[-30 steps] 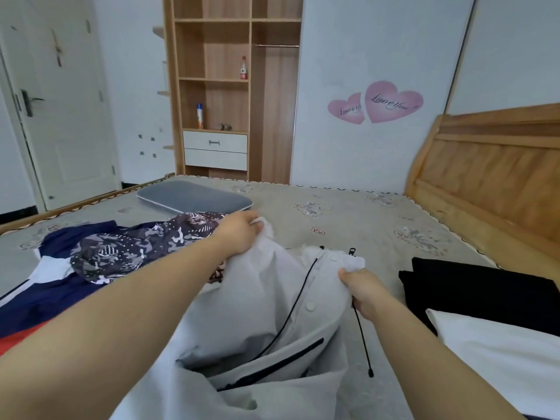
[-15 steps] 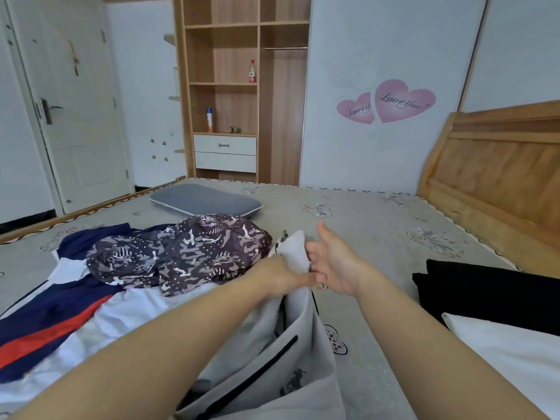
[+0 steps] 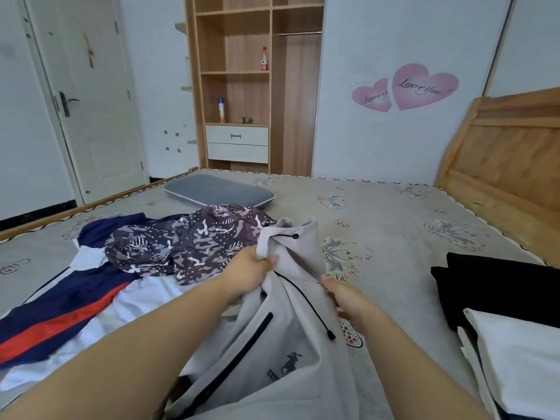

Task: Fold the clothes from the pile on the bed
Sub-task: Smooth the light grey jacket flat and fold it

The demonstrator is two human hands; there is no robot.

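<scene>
the clothes were only partly dealt with at this moment. you had the light grey garment (image 3: 291,344) lifted in front of you over the near part of the bed (image 3: 394,225), its top edge bunched and raised, its black drawcord dangling down the front. your left hand (image 3: 253,269) was clenched round a gather of that top edge, fingers curled into the cloth. your right hand (image 3: 342,295) was at the garment's right edge, and it looked to be pinching the fabric there, though the fingertips were mostly hidden behind the cloth. no fold showed in it yet; i judged you were finding its corners.

to your right, well apart from the pile, a black folded piece (image 3: 497,286) and a white folded piece (image 3: 521,359) lay flat on the bed, the white one overlapping the black; these looked finished.

to your left the pile remained: a camouflage-print garment (image 3: 188,244) crumpled on top of a navy, white and red jacket (image 3: 60,310), both unfolded. so by my reckoning two items were done, one was in hand, and at least two were left.
</scene>
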